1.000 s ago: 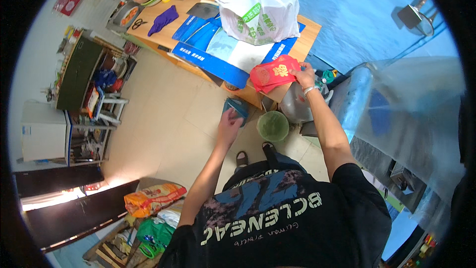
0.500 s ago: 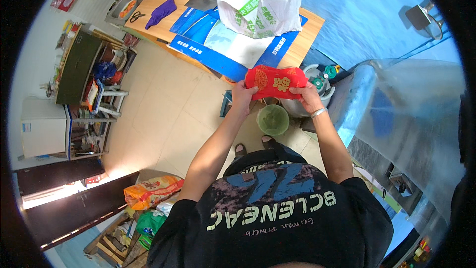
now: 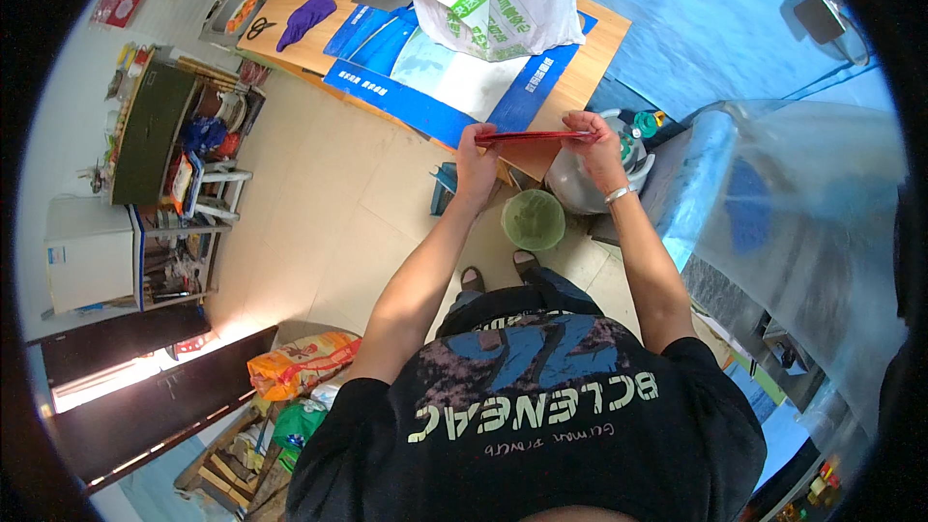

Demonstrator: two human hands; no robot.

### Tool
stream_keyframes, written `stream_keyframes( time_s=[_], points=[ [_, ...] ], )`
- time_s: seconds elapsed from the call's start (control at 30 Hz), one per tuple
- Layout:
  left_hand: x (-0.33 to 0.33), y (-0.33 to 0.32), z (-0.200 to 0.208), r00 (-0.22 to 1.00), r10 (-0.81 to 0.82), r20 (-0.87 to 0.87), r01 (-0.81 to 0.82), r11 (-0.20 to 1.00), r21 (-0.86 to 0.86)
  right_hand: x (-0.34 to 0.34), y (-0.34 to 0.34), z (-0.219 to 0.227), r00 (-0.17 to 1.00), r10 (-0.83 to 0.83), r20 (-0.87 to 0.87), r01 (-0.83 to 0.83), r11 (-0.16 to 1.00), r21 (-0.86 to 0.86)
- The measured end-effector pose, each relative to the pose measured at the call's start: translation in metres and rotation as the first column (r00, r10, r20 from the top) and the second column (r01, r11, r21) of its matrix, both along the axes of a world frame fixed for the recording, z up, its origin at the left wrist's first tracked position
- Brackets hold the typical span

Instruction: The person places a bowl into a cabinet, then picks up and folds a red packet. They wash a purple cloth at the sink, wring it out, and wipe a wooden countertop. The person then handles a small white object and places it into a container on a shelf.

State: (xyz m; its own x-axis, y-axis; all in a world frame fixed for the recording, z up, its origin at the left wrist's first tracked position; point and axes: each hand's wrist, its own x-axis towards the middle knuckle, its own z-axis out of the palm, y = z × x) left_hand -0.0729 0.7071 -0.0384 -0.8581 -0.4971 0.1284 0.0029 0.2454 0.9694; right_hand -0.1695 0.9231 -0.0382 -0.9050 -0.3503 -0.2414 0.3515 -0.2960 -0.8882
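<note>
A red envelope (image 3: 536,135) is held up edge-on between my two hands, just off the table's near edge, so it shows as a thin red band. My left hand (image 3: 477,164) grips its left end, fingers closed round it. At the other end my right hand (image 3: 601,153), with a silvery bracelet on its wrist, pinches the envelope. Whether there is one envelope or a thin stack, I cannot tell. Beyond it, a white plastic bag (image 3: 493,0) stands full on the wooden table (image 3: 599,48), over a blue and white printed sheet (image 3: 387,87).
A purple cloth (image 3: 307,19) and black scissors (image 3: 260,29) lie at the table's left. A pale green bin (image 3: 533,220) stands on the floor near my feet, beside a grey gas cylinder (image 3: 570,186). Shelves (image 3: 184,232) line the left; clear plastic sheeting (image 3: 802,203) hangs at right.
The envelope has tipped from showing its broad red face with gold print to edge-on. Both hands have turned with it and risen slightly in the picture, still gripping its ends.
</note>
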Motion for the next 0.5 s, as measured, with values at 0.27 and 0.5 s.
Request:
stream_keyframes(
  time_s=[0.27, 0.5],
  points=[
    [0.021, -0.028, 0.054, 0.999, 0.049, 0.019, -0.052, 0.885, 0.463, 0.02, -0.015, 0.031, 0.964, 0.127, -0.232, -0.062, 0.961, 0.268],
    [0.112, -0.005, 0.07, 0.966, 0.231, -0.114, -0.012, 0.481, 0.876, 0.101, -0.083, 0.064, 0.966, 0.171, 0.193, -0.126, 0.966, -0.226]
  ],
)
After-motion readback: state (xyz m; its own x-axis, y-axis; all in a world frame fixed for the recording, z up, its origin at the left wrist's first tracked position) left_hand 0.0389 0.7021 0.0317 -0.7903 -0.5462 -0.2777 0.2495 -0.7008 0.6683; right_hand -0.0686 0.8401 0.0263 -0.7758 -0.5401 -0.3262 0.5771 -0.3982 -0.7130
